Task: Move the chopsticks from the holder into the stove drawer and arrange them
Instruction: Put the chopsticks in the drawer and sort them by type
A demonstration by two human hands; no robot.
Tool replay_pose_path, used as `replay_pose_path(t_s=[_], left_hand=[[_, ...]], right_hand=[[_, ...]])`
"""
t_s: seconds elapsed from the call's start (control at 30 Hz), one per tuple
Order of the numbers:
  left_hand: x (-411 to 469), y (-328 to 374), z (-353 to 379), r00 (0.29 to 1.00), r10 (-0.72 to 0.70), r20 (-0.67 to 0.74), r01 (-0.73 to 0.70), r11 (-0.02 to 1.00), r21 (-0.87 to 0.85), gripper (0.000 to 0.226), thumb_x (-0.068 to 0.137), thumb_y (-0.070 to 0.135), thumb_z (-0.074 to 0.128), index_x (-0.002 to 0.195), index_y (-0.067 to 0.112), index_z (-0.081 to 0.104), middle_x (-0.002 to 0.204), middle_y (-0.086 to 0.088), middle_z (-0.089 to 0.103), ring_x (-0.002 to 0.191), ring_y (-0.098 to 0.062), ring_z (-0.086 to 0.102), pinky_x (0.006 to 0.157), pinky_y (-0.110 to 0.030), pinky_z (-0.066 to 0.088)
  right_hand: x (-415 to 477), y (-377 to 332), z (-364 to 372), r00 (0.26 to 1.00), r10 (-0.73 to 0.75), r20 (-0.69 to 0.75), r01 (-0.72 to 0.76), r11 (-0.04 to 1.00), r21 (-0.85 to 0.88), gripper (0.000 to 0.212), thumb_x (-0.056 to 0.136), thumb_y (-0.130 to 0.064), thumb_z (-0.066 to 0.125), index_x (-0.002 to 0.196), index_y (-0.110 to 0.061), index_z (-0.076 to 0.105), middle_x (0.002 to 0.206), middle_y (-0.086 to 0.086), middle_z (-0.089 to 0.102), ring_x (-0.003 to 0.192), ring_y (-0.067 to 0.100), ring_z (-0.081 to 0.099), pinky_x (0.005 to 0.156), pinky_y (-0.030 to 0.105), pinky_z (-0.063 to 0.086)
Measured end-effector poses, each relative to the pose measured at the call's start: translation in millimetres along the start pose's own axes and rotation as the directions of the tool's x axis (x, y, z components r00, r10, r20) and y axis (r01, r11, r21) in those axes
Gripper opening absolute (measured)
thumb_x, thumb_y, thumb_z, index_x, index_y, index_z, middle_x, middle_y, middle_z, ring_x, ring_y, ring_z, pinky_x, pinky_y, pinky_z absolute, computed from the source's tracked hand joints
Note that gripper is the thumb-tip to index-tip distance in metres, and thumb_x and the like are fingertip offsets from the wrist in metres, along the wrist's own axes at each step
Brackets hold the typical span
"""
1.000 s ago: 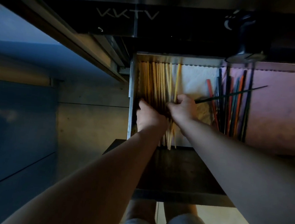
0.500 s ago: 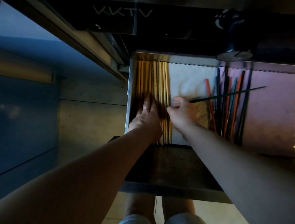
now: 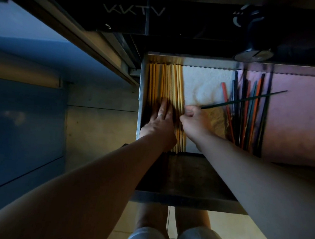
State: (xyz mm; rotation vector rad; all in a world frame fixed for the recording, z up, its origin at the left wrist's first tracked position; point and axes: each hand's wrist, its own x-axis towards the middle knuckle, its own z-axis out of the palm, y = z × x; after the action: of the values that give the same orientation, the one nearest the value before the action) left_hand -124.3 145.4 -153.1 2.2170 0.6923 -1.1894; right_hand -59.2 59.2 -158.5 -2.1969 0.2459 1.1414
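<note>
Pale wooden chopsticks (image 3: 171, 82), slim, straight and yellow-tan, lie side by side in a tight parallel row along the left end of the open drawer (image 3: 141, 91), their lengths running from its near edge to its far edge and the outermost stick close against the left metal wall. The left hand (image 3: 160, 123) lies flat on this row with straight fingers pressing down on the sticks; a thin ring (image 3: 160, 115) shows on one finger. The right hand (image 3: 194, 122), just beside the row's right edge, has its fingers curled and pinches the near end of a single dark chopstick (image 3: 245, 99), a thin tapered rod that slants up and to the right. That rod crosses over a looser group of coloured chopsticks (image 3: 255, 112), red, orange, teal and black, glossy in finish, which lie roughly parallel but slightly fanned near the drawer's middle, well apart from the wooden row. Between the two groups the drawer floor is covered by a white liner (image 3: 203, 81) with a soft, crinkled texture and a scalloped far edge; to the right of the coloured group lies a smooth pink liner (image 3: 294, 115). The drawer walls are thin grey metal, and a dark flat panel (image 3: 186, 174) runs along the near edge. Above the drawer is the black stove front (image 3: 179, 26), lettered "KKTV", with a round knob (image 3: 254, 53) on the right. Beige floor tiles (image 3: 238, 229) show below, between the forearms.
</note>
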Motion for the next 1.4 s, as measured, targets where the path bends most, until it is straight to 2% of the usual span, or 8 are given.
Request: replay_pose_path(t_s=[0.23,0.43,0.57,0.77,1.03,1.17,1.27,1.4], left_hand=[[-2.6,5.3,0.1,0.997,-0.071,-0.023,0.071,0.997,0.022,0.100,0.091,0.021,0.064,0.155,0.026,-0.013,0.157,0.008,-0.035,0.151,-0.026,0.001,0.114,-0.049,0.030],[-0.8,1.9,2.9,0.993,0.040,-0.111,-0.024,0.990,0.142,0.100,0.092,0.018,0.057,0.152,0.029,-0.022,0.153,0.010,-0.041,0.148,-0.018,-0.022,0.115,-0.049,0.024],[2.5,-1.1,3.1,0.997,0.059,-0.046,-0.050,0.984,0.171,0.099,0.093,0.023,0.057,0.152,0.027,-0.022,0.156,0.011,-0.035,0.147,-0.014,-0.023,0.117,-0.051,0.020],[2.1,1.7,2.1,0.994,0.083,-0.069,-0.066,0.972,0.224,0.103,0.091,0.020,0.061,0.153,0.032,-0.020,0.153,0.010,-0.042,0.147,-0.019,-0.025,0.114,-0.050,0.026],[4.2,0.6,3.0,0.996,0.084,-0.014,-0.075,0.946,0.316,0.101,0.093,0.029,0.059,0.151,0.029,-0.024,0.153,0.005,-0.042,0.146,-0.021,-0.029,0.119,-0.052,0.014],[1.0,-3.0,2.6,0.994,0.089,-0.061,-0.065,0.945,0.322,0.105,0.092,0.029,0.061,0.151,0.024,-0.026,0.151,0.007,-0.045,0.145,-0.021,-0.030,0.116,-0.050,0.022],[0.4,-5.3,5.1,0.995,0.098,-0.011,-0.089,0.940,0.329,0.106,0.092,0.026,0.062,0.151,0.025,-0.025,0.150,0.009,-0.047,0.146,-0.018,-0.028,0.114,-0.051,0.028],[0.9,-0.7,6.0,0.995,0.083,-0.052,-0.068,0.965,0.255,0.103,0.093,0.026,0.059,0.151,0.023,-0.025,0.151,0.008,-0.045,0.146,-0.016,-0.027,0.116,-0.050,0.023]], right_hand=[[1.4,3.4,-0.5,0.999,0.040,0.014,-0.040,0.998,0.039,0.038,0.092,-0.014,0.053,0.129,-0.019,0.053,0.127,0.002,0.058,0.112,0.018,0.055,0.086,0.028,0.042],[1.3,4.1,-0.2,0.999,0.047,0.009,-0.047,0.998,0.033,0.038,0.091,-0.014,0.050,0.129,-0.019,0.054,0.129,0.002,0.059,0.117,0.021,0.055,0.101,0.037,0.045],[1.3,4.9,-0.8,0.999,0.035,0.018,-0.036,0.999,0.032,0.029,0.094,-0.010,0.048,0.120,-0.016,0.059,0.117,0.004,0.061,0.106,0.018,0.056,0.094,0.033,0.045],[-1.1,3.3,-3.3,0.996,0.075,0.037,-0.077,0.996,0.048,0.037,0.093,-0.014,0.047,0.129,-0.022,0.054,0.127,0.004,0.058,0.115,0.022,0.055,0.101,0.044,0.046],[-4.0,3.7,-7.2,0.998,0.069,0.007,-0.069,0.996,0.056,0.021,0.093,-0.014,0.048,0.080,-0.030,0.050,0.101,0.001,0.058,0.104,0.024,0.059,0.096,0.047,0.049],[-5.0,3.6,-8.8,0.998,0.065,0.018,-0.065,0.996,0.055,0.017,0.092,-0.016,0.049,0.097,-0.031,0.055,0.105,0.000,0.059,0.105,0.023,0.058,0.096,0.044,0.050],[-5.4,3.6,-9.1,0.997,0.075,0.024,-0.076,0.996,0.039,0.030,0.092,-0.020,0.050,0.121,-0.024,0.058,0.123,0.004,0.058,0.113,0.024,0.056,0.099,0.044,0.048],[-7.1,3.1,-7.9,0.998,0.063,0.014,-0.063,0.997,0.038,0.032,0.093,-0.016,0.050,0.124,-0.018,0.059,0.123,0.003,0.060,0.114,0.022,0.056,0.099,0.037,0.046]])
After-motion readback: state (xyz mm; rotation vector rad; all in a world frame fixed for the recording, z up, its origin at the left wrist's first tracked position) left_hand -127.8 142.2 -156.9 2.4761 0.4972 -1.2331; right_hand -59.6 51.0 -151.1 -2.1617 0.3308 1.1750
